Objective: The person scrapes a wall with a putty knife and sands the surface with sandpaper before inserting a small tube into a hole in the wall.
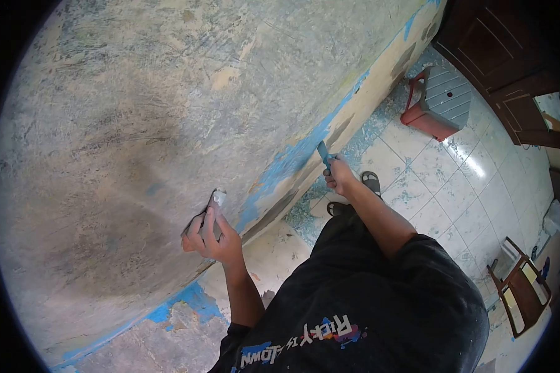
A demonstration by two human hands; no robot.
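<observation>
The pad [218, 198] lies at the face of the wall [124, 124], the left hand [213, 241] closed on it, fingers spread across its back; the scraper [323, 153] is gripped in the right hand [339, 175], beside the wall's blue strip [292, 155], though I cannot tell whether its tip touches; if the pad tilted under uneven finger pressure, its edge could gouge the wall or the fingertips could scrape on it; a careless swing of the scraper could nick the wall's flaking edge and lift more paint than meant; at the wall's foot lie loose flakes [300, 219], close to the sandals [371, 181], and a turned step on them could slip; farther along the wall stands the stool [438, 102]; well away from it, the chair [526, 292].
</observation>
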